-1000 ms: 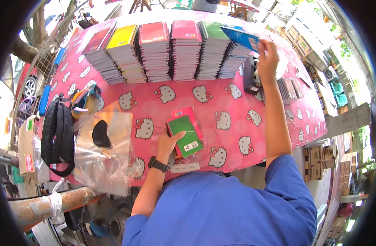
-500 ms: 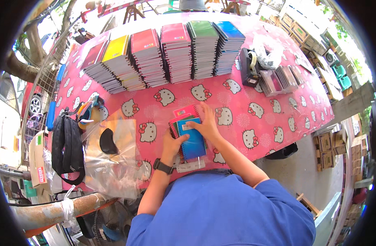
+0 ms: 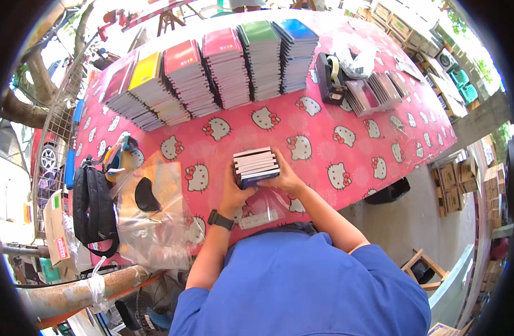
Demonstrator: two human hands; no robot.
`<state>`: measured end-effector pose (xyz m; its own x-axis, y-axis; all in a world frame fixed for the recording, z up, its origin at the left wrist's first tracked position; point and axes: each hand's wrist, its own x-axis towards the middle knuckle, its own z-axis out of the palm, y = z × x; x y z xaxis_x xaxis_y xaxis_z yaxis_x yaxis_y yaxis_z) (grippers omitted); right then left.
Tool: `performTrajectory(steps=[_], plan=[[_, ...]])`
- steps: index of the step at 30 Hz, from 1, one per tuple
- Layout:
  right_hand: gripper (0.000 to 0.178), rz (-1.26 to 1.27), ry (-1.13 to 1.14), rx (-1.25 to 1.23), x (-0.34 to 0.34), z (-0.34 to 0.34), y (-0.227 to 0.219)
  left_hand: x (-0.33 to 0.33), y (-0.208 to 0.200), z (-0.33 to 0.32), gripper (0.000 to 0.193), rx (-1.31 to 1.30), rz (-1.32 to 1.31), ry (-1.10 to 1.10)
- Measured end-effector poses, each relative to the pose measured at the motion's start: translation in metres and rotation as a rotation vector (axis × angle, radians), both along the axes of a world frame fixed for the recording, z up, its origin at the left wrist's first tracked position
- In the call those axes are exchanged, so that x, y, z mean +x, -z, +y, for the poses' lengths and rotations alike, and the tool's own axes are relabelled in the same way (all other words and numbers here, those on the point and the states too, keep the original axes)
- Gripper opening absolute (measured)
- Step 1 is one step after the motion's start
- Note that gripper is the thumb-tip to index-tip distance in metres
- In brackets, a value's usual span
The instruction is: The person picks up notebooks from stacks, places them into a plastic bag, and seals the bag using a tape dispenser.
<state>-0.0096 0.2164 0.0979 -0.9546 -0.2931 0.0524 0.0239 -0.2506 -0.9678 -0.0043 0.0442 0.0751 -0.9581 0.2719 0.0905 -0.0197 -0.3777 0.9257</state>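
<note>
A small stack of spiral notebooks [image 3: 255, 162] stands on edge between my hands, its white page edges facing up and a dark blue cover toward me. My left hand [image 3: 233, 189] is closed round its left side, and my right hand [image 3: 283, 176] grips its right side, with the thumb along the cover. Just below lies a clear plastic sleeve [image 3: 259, 219] with a pale strip. Beyond my hands, tall piles of spiral notebooks stand in a row, among them a yellow pile [image 3: 145, 71], a green pile [image 3: 260, 36] and a blue pile [image 3: 295, 29].
The pink patterned tablecloth [image 3: 212, 151] covers the table. At the right are a black tape dispenser [image 3: 331, 78] and plastic-wrapped notebook packs [image 3: 374, 93]. A black backpack [image 3: 94, 204], clear plastic bags [image 3: 156, 235] and a black pouch-like piece [image 3: 147, 194] lie left.
The fanned-out notebooks, earlier lying with the blue cover up, are now squared together and tipped upright between both hands. The view has shifted slightly.
</note>
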Motion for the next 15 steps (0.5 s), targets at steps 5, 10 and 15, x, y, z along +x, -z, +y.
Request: performTrajectory(steps=[5, 10, 15], plan=[[0.074, 0.017, -0.002, -0.005, 0.0, -0.009, 0.001, 0.004, 0.009, 0.0, 0.075, -0.063, 0.113, -0.123], [0.069, 0.082, -0.003, 0.135, -0.002, -0.007, 0.014, 0.004, 0.014, -0.002, 0.065, -0.407, 0.222, -0.144], [0.069, 0.072, -0.071, 0.076, -0.008, -0.012, 0.02, 0.001, 0.031, -0.008, 0.063, -0.272, 0.122, -0.152]])
